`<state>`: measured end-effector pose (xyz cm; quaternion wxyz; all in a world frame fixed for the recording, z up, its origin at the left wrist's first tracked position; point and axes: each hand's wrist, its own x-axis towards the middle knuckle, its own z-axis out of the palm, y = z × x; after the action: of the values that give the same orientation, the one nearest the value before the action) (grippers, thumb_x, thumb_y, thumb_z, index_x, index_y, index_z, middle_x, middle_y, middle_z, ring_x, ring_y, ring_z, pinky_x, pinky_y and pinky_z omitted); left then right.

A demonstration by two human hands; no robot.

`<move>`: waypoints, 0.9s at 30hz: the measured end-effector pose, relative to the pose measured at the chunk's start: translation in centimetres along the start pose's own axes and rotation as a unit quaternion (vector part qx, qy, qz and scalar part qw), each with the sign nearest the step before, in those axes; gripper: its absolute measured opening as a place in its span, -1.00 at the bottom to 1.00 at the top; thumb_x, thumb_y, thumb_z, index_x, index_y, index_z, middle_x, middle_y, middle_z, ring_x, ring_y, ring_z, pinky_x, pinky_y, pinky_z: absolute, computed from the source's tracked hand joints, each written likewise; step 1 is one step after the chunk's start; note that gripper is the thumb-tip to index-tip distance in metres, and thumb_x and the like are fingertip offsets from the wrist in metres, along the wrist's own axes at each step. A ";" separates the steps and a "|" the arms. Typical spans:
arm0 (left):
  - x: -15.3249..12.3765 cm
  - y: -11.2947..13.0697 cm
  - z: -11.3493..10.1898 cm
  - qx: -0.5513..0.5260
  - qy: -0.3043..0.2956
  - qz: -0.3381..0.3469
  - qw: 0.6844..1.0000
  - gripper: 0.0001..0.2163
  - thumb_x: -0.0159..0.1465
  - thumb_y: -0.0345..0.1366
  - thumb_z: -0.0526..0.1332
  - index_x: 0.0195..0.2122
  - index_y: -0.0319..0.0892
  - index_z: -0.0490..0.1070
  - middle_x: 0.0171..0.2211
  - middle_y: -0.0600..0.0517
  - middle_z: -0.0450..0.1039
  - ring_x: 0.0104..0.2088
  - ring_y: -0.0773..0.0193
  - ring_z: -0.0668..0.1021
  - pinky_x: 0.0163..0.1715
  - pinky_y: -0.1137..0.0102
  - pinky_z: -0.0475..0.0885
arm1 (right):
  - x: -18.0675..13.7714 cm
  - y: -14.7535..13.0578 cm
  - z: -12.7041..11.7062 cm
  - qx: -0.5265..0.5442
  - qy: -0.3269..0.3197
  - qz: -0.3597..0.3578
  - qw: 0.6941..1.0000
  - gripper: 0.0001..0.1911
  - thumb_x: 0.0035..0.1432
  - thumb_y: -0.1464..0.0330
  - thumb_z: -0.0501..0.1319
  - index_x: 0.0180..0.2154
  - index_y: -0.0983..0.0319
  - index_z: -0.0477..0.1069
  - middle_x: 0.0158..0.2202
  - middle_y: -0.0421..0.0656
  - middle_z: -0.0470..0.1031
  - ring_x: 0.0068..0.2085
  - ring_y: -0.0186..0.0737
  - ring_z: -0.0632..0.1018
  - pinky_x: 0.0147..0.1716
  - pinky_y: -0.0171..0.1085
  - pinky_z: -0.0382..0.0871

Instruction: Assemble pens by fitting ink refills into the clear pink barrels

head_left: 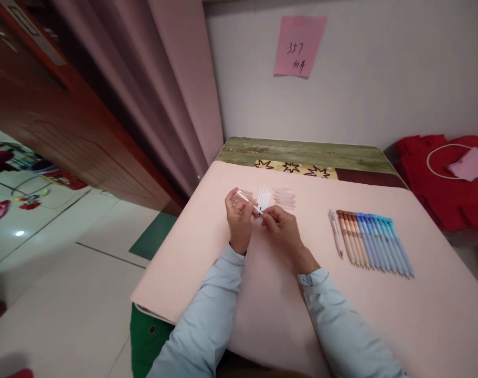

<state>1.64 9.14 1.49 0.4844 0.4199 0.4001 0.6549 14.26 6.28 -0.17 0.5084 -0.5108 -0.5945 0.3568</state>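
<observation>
My left hand point(239, 223) is closed around a clear pen barrel point(242, 196), which slants down toward the right. At the barrel's lower end the fingertips of my right hand point(285, 229) are pinched together; whatever small part they hold is hidden. Just beyond both hands lies a bunch of thin white pen refills point(264, 196). To the right of these is a group of clear pen barrels point(285, 198). More see-through pen parts lie partly hidden behind my left hand.
On the right, a single whitish pen point(335, 234) lies beside a neat row of brown, blue and turquoise pens point(374, 244). A pink cloth point(207, 252) covers the table. Red fabric point(427, 173) lies past its right side; a wooden door point(105, 131) stands left.
</observation>
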 end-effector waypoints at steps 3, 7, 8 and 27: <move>0.0 0.0 0.0 0.000 -0.005 0.005 1.000 -0.34 0.18 -0.24 0.35 0.25 -0.13 0.09 -0.47 0.13 0.46 -0.56 0.38 0.46 -0.45 0.44 0.41 | 0.0 0.0 0.0 -0.007 0.000 -0.003 1.000 -0.83 0.25 0.23 0.19 -0.30 0.19 0.44 -0.50 -0.21 0.52 -0.50 -0.28 0.52 -0.45 -0.34 0.37; -0.1 0.2 0.0 0.000 -0.007 0.010 1.000 -0.29 0.18 -0.25 0.35 0.30 -0.13 0.02 -0.48 0.14 0.45 -0.56 0.39 0.46 -0.44 0.44 0.41 | 0.1 0.2 0.0 -0.003 -0.002 -0.003 1.000 -0.82 0.25 0.22 0.19 -0.30 0.20 0.43 -0.51 -0.21 0.52 -0.50 -0.30 0.51 -0.46 -0.36 0.36; -0.1 0.3 0.0 0.000 -0.008 0.011 1.000 -0.28 0.19 -0.26 0.34 0.30 -0.13 0.01 -0.48 0.15 0.45 -0.56 0.39 0.46 -0.44 0.44 0.42 | 0.1 0.2 0.0 0.000 -0.002 -0.003 1.000 -0.81 0.26 0.22 0.19 -0.30 0.20 0.44 -0.51 -0.21 0.52 -0.50 -0.30 0.51 -0.46 -0.36 0.36; -0.2 0.3 0.1 0.001 -0.014 -0.001 1.000 -0.31 0.20 -0.29 0.32 0.30 -0.13 0.02 -0.44 0.11 0.46 -0.57 0.39 0.46 -0.46 0.44 0.43 | 0.0 0.0 0.1 -0.016 0.008 -0.014 1.000 -0.83 0.24 0.25 0.18 -0.32 0.20 0.43 -0.51 -0.21 0.51 -0.51 -0.30 0.50 -0.46 -0.36 0.35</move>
<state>1.72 8.95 1.75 0.4902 0.4290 0.3948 0.6479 14.20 6.26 -0.17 0.5104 -0.5130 -0.6029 0.3358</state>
